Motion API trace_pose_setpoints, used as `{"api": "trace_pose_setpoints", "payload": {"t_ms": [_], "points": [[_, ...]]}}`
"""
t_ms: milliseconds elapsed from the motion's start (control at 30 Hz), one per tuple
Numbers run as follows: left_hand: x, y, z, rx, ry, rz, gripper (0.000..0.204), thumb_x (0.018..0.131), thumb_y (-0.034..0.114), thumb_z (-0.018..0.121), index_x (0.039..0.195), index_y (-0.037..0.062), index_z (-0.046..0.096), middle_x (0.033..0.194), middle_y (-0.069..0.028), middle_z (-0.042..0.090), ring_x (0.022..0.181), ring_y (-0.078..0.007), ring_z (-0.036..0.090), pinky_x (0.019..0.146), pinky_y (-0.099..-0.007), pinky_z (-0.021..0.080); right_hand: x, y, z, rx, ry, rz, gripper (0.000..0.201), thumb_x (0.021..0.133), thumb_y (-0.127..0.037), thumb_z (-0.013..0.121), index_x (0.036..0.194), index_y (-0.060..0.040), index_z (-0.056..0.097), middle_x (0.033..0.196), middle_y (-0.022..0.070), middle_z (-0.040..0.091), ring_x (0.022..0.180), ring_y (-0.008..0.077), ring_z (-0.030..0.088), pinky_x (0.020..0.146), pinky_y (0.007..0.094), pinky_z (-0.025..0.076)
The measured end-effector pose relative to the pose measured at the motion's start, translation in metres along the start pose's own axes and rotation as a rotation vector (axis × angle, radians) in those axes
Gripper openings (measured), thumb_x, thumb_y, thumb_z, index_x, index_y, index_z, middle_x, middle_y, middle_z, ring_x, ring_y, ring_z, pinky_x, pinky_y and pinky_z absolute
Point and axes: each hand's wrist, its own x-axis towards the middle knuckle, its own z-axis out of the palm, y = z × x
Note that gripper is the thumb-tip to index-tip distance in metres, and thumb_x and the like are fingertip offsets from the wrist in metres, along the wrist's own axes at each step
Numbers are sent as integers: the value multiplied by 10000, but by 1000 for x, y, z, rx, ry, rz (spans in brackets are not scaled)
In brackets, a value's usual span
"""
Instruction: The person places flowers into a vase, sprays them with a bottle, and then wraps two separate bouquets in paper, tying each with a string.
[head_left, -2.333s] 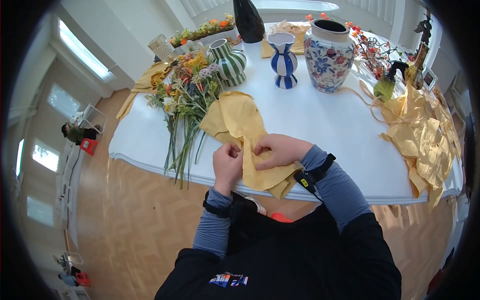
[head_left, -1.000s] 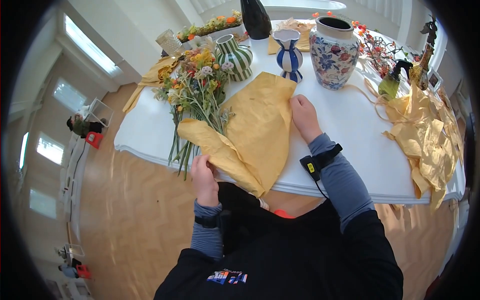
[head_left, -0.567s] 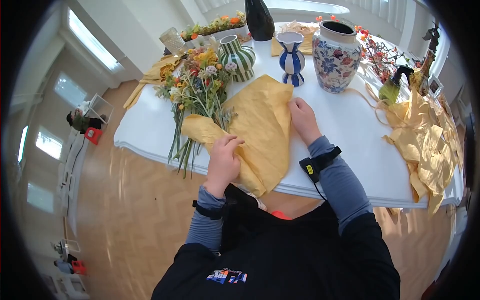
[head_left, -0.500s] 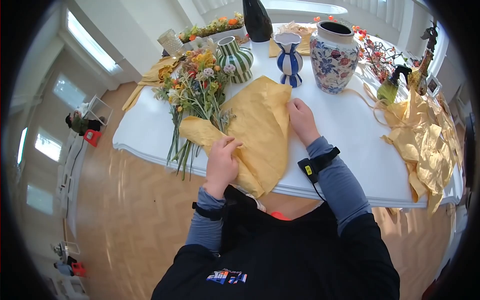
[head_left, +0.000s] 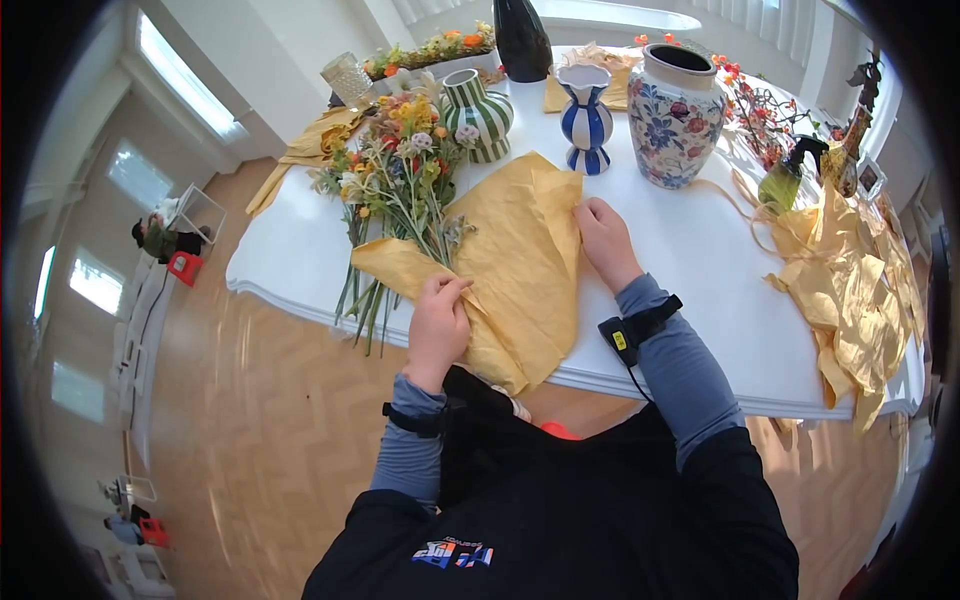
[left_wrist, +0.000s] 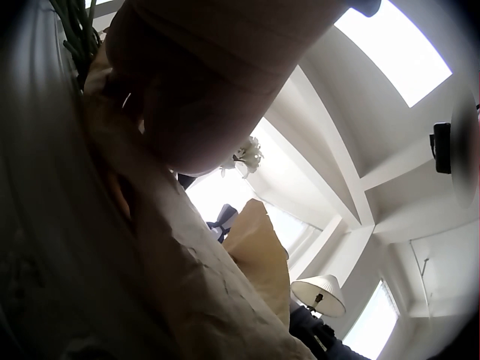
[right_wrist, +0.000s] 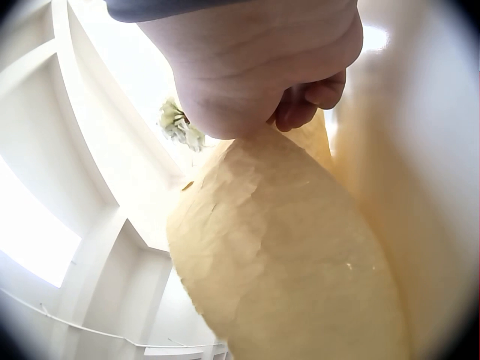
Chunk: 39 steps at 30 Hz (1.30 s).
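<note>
A sheet of crinkled yellow wrapping paper [head_left: 525, 260] is spread at the near edge of the white table, its left side folded over. My left hand [head_left: 438, 325] pinches that folded left part; in the left wrist view the paper runs down from under the hand. On the other side my right hand [head_left: 606, 243] grips the paper's right edge, and the right wrist view shows its fingers [right_wrist: 300, 105] curled at the top of the sheet [right_wrist: 277, 240]. Just left of the paper lies a bunch of mixed flowers [head_left: 400, 170], stems pointing toward me, partly overlapped by the fold.
Behind the paper stand a green-striped vase [head_left: 476, 118], a blue-striped vase [head_left: 586, 122] and a large floral vase [head_left: 676, 125]. A dark tall vase [head_left: 522, 45] is farther back. Crumpled yellow paper [head_left: 850, 280] and a spray bottle [head_left: 785, 180] occupy the right side.
The bunched paper has been opened out into a wide sheet. My right hand moved to its right edge, and my left hand shifted from the outer left corner inward onto the fold.
</note>
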Motion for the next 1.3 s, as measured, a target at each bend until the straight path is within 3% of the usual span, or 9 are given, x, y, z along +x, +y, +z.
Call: {"api": "trace_pose_setpoints", "payload": {"t_ms": [100,167,300,500,733,1000,1167,1233,1300], "points": [[1,-9,7,61,50,41,170,947,59,612,1069,36,728,1030,-179,636,954,-386,644,802,-417,531,-1,-1,-1,4,19,-18,248,991,-220,582,912,14,606,792,49,615,778,128,548,730,309,464],[2,-10,6,97,-5,-109,168,961,78,608,1070,49,732,963,-175,612,883,-392,634,772,-437,520,0,0,-2,-6,12,-19,244,992,-219,582,918,11,612,799,44,619,782,126,550,732,307,465],[1,-17,6,48,2,-80,154,972,97,612,1063,52,729,922,-168,595,824,-367,627,734,-428,505,2,6,-2,23,-12,-12,237,994,-215,578,928,8,622,814,38,629,792,124,557,738,302,467],[-10,-12,-9,-96,212,-90,122,967,49,617,1032,41,720,858,-101,559,720,-236,557,655,-339,431,0,1,-2,26,-5,-12,240,991,-216,578,924,10,623,812,43,630,796,130,565,741,305,471],[-33,-37,-37,-102,384,-149,107,954,33,608,984,19,711,863,-76,565,762,-191,540,675,-308,432,2,5,-2,-5,-30,22,250,1031,-219,557,953,7,631,850,12,623,832,94,544,779,272,458],[-55,-56,-70,-159,537,-225,161,871,-2,488,817,-14,639,892,-89,550,865,-228,555,824,-328,446,3,3,-1,-13,-25,29,255,1030,-228,557,931,-4,627,845,-1,621,829,86,540,775,269,457],[-47,-29,-62,-175,523,-270,96,902,23,539,922,-5,629,894,-85,567,822,-187,556,778,-309,453,6,11,-1,-23,-28,21,253,1033,-227,559,925,-9,628,844,-4,623,827,79,538,770,265,456],[-42,-10,-50,-239,496,-325,87,931,55,576,973,3,632,879,-77,584,792,-172,563,749,-305,462,7,15,0,39,-1,-18,262,994,-230,583,922,21,615,790,52,622,785,125,551,739,305,470],[-39,6,-36,-190,234,-445,208,966,197,677,1041,9,631,825,-53,621,727,-150,581,685,-316,483,7,14,0,37,-3,-15,257,994,-224,580,919,19,611,789,49,618,785,123,549,739,304,469]]}}
